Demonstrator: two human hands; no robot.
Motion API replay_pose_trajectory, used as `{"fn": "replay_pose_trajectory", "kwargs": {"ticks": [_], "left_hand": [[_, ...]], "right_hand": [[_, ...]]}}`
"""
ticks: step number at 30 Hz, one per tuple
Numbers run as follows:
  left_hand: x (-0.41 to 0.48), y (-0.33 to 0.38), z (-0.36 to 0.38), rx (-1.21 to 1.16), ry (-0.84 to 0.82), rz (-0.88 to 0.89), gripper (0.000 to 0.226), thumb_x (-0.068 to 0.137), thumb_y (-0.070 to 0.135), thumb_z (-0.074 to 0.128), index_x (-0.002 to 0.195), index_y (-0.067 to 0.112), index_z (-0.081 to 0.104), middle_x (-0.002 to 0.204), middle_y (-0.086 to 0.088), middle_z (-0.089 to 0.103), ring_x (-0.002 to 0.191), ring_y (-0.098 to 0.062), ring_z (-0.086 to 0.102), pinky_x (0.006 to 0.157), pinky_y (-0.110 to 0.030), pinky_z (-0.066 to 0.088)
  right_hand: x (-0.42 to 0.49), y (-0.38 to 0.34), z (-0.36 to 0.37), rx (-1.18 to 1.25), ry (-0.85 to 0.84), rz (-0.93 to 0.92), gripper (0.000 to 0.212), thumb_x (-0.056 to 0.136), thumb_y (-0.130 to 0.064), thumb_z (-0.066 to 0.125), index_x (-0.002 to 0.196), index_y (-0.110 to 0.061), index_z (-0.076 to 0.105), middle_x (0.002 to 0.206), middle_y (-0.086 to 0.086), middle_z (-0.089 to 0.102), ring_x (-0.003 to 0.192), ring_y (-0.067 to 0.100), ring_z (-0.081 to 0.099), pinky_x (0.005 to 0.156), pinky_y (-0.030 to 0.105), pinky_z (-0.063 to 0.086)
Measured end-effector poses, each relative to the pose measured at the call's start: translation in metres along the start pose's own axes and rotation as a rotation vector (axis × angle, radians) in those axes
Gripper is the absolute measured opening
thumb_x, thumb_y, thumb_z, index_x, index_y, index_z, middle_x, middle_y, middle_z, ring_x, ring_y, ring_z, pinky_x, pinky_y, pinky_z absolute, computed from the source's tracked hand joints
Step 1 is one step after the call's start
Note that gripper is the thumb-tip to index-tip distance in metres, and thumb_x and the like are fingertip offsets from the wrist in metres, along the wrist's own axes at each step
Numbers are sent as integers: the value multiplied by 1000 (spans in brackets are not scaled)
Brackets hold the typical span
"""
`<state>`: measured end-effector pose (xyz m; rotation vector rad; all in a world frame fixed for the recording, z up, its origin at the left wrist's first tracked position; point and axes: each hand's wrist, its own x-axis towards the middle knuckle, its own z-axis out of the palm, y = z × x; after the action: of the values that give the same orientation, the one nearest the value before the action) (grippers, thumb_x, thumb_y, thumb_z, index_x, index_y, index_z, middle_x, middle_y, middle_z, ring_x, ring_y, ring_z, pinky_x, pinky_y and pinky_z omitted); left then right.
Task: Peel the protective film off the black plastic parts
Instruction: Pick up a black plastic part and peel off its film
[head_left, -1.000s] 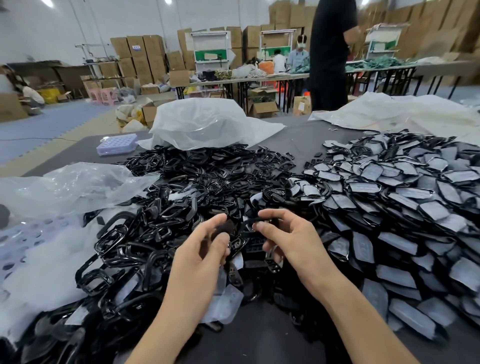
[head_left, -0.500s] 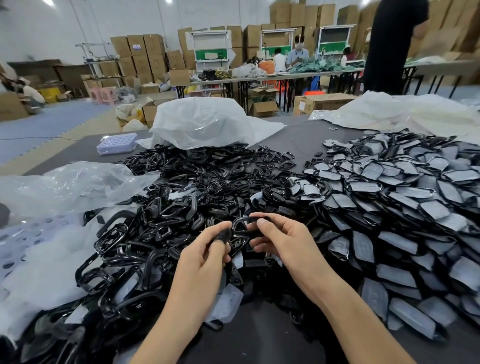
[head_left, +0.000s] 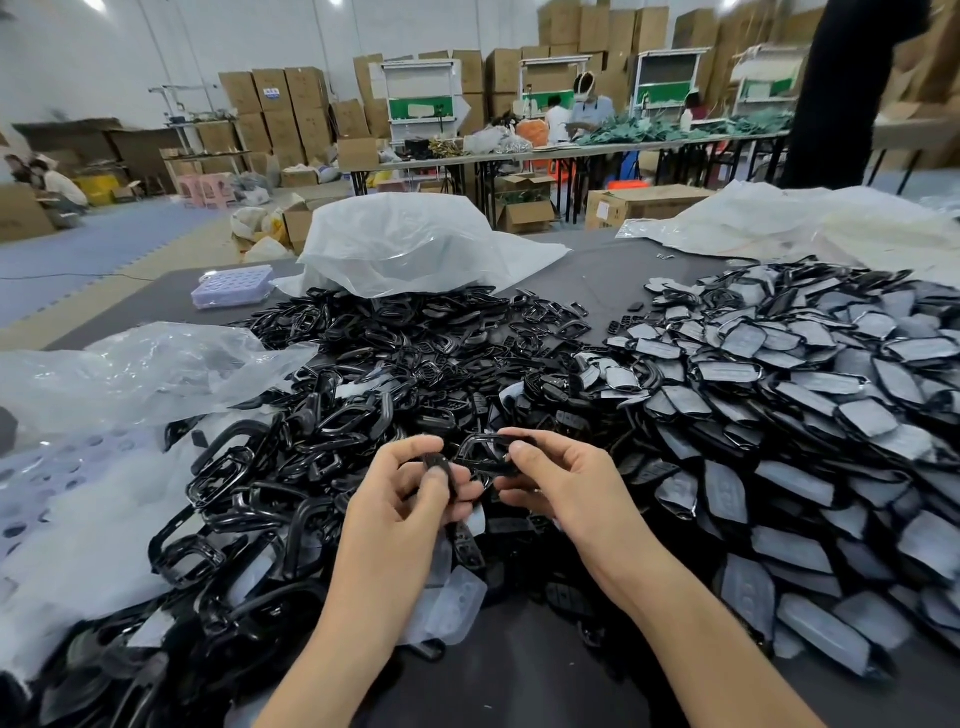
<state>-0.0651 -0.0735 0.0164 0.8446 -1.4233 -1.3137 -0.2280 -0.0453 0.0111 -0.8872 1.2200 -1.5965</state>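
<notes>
Head view (the only view).

Hands: left hand (head_left: 410, 499) has thumb and forefinger closed in a pinch on a small dark piece (head_left: 434, 462); we cannot tell whether it is a film tab or an insert. Right hand (head_left: 566, 488) has its fingers curled, gripping the 3 o'clock end of one black frame part (head_left: 483, 457), held up between both hands above the heap.

Progress, judged from how things lie:
- Pile of bare glossy frames (head_left: 311, 441) from 9 to 12 o'clock of the hands: looks done.
- Pile of film-covered parts (head_left: 779, 395) from 1 to 4 o'clock: grey film on, all left to do. It looks at least as big as the bare pile, so we put the job near or short of halfway.
- Loose film scraps (head_left: 457, 597) at 6 o'clock, just below the hands.

Counts:
- Parts in hand: 1.
- Piles: 2 (individual parts far too many to count; hundreds by the look).
- Plastic bags: 3, namely white bag (head_left: 410, 244) at 12, clear bag (head_left: 130, 369) at 10, pale bag (head_left: 779, 218) at 2.
- Lilac box (head_left: 231, 286): 1, at 11.
</notes>
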Motion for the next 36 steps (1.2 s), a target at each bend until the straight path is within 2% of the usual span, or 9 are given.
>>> {"fn": "replay_pose_trajectory", "kwargs": {"ticks": [4, 10, 15, 18, 20, 23, 26, 30, 36], "left_hand": [[1, -2, -1, 74, 17, 50, 8, 97, 13, 59, 105, 13, 63, 94, 2, 78, 92, -9, 72, 76, -16, 54], [0, -3, 0, -91, 118, 18, 21, 74, 39, 73, 90, 26, 73, 97, 4, 73, 93, -12, 67, 91, -36, 53], [0, -3, 4, -334, 177, -62, 7, 82, 24, 69, 87, 28, 71, 82, -3, 69, 75, -17, 64, 72, -27, 57], [-1, -7, 4, -132, 216, -26, 16, 93, 21, 66, 100, 34, 67, 88, -9, 65, 79, -19, 60, 77, -34, 52], [0, -8, 1, 3, 190, -4, 22, 96, 21, 64, 105, 41, 65, 93, -11, 66, 79, -16, 63, 74, -28, 54], [2, -4, -5, 162, 125, 69, 26, 95, 19, 65, 107, 42, 63, 87, 6, 68, 77, -6, 65, 69, -14, 51], [0, -1, -8, 505, 118, 218, 27, 93, 24, 66, 106, 47, 59, 85, 21, 65, 74, -2, 63, 66, -10, 45], [-2, 1, -14, 781, 116, 366, 25, 94, 40, 57, 118, 41, 54, 98, 22, 60, 94, -1, 59, 80, -22, 47], [-9, -10, -9, 1260, -181, 485, 28, 85, 51, 65, 100, 27, 68, 95, 11, 57, 93, -16, 57, 80, -34, 48]], "right_hand": [[-2, 1, 3, -22, -23, -12, 22, 99, -9, 61, 100, -22, 79, 81, -2, 75, 78, 15, 74, 70, 21, 58], [-9, 1, 13, 92, -186, 2, 20, 99, -11, 61, 111, -15, 76, 105, 13, 77, 94, 25, 76, 79, 20, 58], [-14, 4, 24, 256, -297, 39, 28, 92, -18, 65, 118, -9, 73, 117, 13, 74, 104, 29, 73, 85, 20, 57], [-16, 4, 25, 273, -307, 29, 29, 90, -20, 66, 116, -11, 75, 118, 13, 73, 103, 27, 73, 85, 20, 57], [-15, 4, 24, 256, -290, 27, 26, 91, -18, 66, 114, -12, 76, 117, 13, 74, 99, 26, 74, 83, 19, 57], [-15, 4, 22, 125, -250, -16, 21, 95, -13, 66, 111, -20, 77, 110, 14, 75, 94, 24, 76, 81, 19, 57], [-13, 5, 20, -93, -175, -118, 23, 93, -10, 71, 100, -31, 78, 86, 4, 77, 80, 15, 75, 72, 18, 56], [-7, 1, 8, -247, 5, -228, 23, 93, -14, 71, 94, -36, 74, 77, -8, 74, 70, 8, 71, 66, 19, 56], [5, -2, -13, -194, 200, -265, 14, 95, -17, 69, 97, -30, 71, 62, -17, 60, 57, 3, 57, 60, 22, 52]]}}
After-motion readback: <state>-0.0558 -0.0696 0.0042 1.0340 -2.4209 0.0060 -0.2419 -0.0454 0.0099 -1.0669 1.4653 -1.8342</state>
